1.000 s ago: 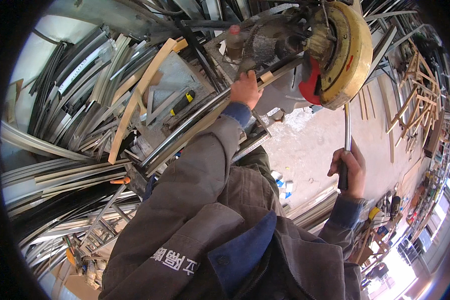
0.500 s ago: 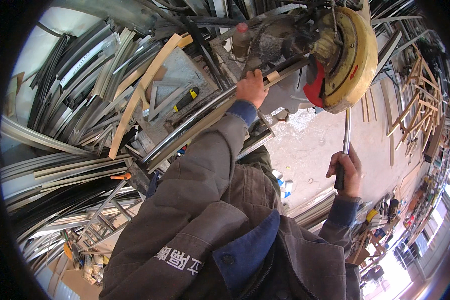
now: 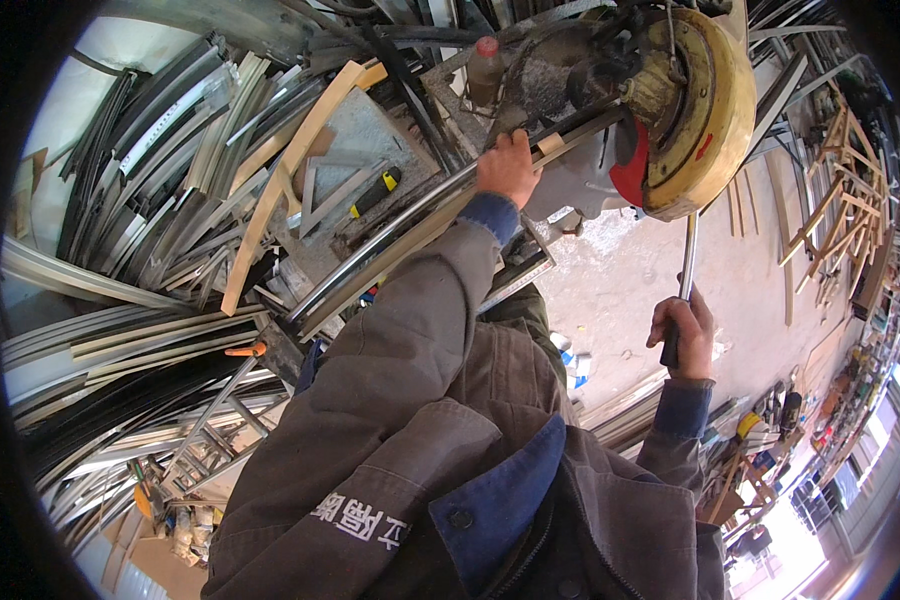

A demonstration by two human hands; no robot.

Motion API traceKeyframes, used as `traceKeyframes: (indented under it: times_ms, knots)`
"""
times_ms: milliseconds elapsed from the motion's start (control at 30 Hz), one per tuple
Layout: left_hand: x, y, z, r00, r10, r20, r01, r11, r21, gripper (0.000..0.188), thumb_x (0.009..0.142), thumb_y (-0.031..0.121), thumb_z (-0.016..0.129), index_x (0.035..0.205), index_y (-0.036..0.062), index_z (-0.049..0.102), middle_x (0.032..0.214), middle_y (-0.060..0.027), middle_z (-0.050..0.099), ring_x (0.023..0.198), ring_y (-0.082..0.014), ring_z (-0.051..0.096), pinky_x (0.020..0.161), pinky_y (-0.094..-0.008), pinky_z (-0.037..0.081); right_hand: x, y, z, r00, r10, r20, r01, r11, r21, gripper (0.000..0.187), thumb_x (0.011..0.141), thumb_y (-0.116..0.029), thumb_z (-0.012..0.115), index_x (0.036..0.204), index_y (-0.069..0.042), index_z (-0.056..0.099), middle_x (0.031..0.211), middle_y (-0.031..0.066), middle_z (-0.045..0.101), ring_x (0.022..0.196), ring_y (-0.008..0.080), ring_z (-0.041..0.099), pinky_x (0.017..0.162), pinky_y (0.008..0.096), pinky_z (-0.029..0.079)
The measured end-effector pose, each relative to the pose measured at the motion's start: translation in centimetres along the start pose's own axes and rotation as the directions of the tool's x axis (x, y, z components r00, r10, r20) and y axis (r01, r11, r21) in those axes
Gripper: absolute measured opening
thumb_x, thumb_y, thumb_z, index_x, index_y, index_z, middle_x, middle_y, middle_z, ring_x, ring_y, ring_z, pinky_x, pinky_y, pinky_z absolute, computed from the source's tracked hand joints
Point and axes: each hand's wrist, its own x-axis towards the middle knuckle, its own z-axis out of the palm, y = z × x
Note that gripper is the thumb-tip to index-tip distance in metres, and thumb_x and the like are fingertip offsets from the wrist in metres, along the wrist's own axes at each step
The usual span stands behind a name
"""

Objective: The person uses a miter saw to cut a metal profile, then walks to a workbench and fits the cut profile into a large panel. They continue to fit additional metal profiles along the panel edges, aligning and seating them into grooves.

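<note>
And the right hand is the mover here! Its fingers are wrapped firmly around the black grip at the end of a metal rod, which runs up to the yellow saw head. Over the last second that grip has swung leftward in the view, and the rod leans more than it did. Part of the shift may come from the wearer's head, since the whole scene has slid a touch.

Across on the other side, the left hand holds its place, lying over the pale strip and the bright rail just beside it, close to the small tan block. Those fingers are curled, but their undersides are hidden, so whether they pinch or merely press, nobody can tell from here.

The pale strip runs from the lower left up toward the red guard, where its far end is hard to make out. What does the change mean? Seemingly, the saw head is being worked from the grip while the strip is kept steady; whether the blade meets it stays unseen.
</note>
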Motion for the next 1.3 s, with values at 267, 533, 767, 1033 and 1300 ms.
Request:
traceKeyframes:
  times_ms: [267, 533, 767, 1033, 1300]
  knots:
    - [-0.1, -0.1, 0.3, 1.0, -0.001, -0.025, 0.002, 1.0, 0.017, 0.061, 0.076, 0.043, 0.078, 0.111, 0.0051, 0.047, 0.094, -0.0165, 0.06, 0.076, -0.0362, 0.068, 0.064, -0.0478, 0.055, 1.1, 2.2, 0.4, 1.0, 0.019, 0.021, -0.019, 0.999, 0.027, 0.049, 0.091, -0.011, 0.052, 0.135, 0.007, 0.039, 0.071, 0.0098, 0.059, 0.046, 0.0153, 0.055, 0.043, 0.0268, 0.047]
    - [0.0, 0.1, -0.1, 1.0, -0.017, 0.0, 0.017, 1.0, 0.022, 0.062, 0.075, 0.043, 0.079, 0.112, 0.0051, 0.047, 0.095, -0.016, 0.06, 0.075, -0.0357, 0.068, 0.063, -0.0478, 0.056, 2.1, 4.0, 0.7, 0.999, 0.047, 0.018, -0.047, 0.999, -0.02, 0.055, 0.091, -0.012, 0.054, 0.139, 0.008, 0.036, 0.07, 0.0093, 0.059, 0.046, 0.0146, 0.054, 0.042, 0.0264, 0.046]
    - [0.1, 0.1, -0.2, 0.999, -0.025, 0.039, 0.023, 0.999, 0.049, 0.063, 0.079, 0.046, 0.076, 0.117, 0.0045, 0.046, 0.101, -0.0178, 0.059, 0.076, -0.0366, 0.068, 0.063, -0.0502, 0.055, 2.8, 5.3, 1.0, 0.999, 0.045, -0.015, -0.046, 0.997, -0.066, 0.056, 0.091, -0.012, 0.054, 0.139, 0.01, 0.036, 0.068, 0.0088, 0.058, 0.045, 0.0142, 0.053, 0.04, 0.027, 0.044]
    - [0.3, -0.1, 0.2, 0.999, -0.01, 0.048, 0.008, 0.998, 0.057, 0.067, 0.08, 0.048, 0.075, 0.12, 0.0033, 0.046, 0.102, -0.0173, 0.059, 0.076, -0.0367, 0.068, 0.064, -0.0482, 0.057, 3.9, 7.1, 1.3, 0.998, 0.043, -0.04, -0.047, 0.996, -0.082, 0.053, 0.089, -0.011, 0.055, 0.136, 0.01, 0.041, 0.066, 0.0089, 0.058, 0.041, 0.0144, 0.051, 0.037, 0.0282, 0.043]
    - [0.3, 0.1, -0.1, 0.998, -0.016, 0.061, 0.014, 0.999, 0.043, 0.066, 0.08, 0.046, 0.075, 0.118, 0.0024, 0.045, 0.103, -0.0187, 0.06, 0.08, -0.0374, 0.068, 0.066, -0.0484, 0.057, 7.0, 11.3, 2.6, 0.995, 0.043, -0.091, -0.056, 0.987, -0.148, 0.053, 0.086, -0.01, 0.056, 0.135, 0.007, 0.044, 0.065, 0.007, 0.057, 0.042, 0.0138, 0.052, 0.038, 0.0291, 0.045]
